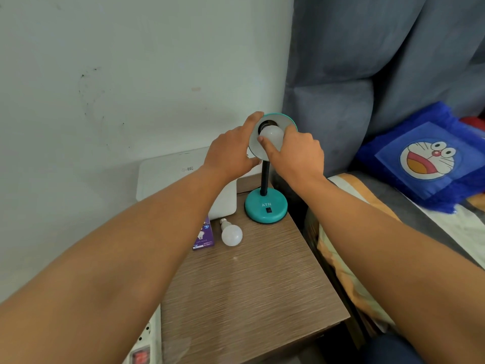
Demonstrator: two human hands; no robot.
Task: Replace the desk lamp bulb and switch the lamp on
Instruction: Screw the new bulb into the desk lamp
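Note:
A teal desk lamp stands at the back of a wooden bedside table, its round base [265,209] carrying a black switch [268,210] and a black flexible neck. The shade [282,119] is tipped toward me, white inside. My left hand [231,151] grips the shade's left rim. My right hand [299,156] holds a white bulb in the shade [273,136], thumb and fingers around it at the socket. The lamp is unlit. A second white bulb [231,233] lies loose on the table, screw cap pointing away.
A purple bulb box [204,236] lies left of the loose bulb. A white flat device [170,174] leans at the wall. A white power strip [144,345] sits at the table's [249,298] lower left. A bed with a blue cartoon cushion [425,158] borders the right.

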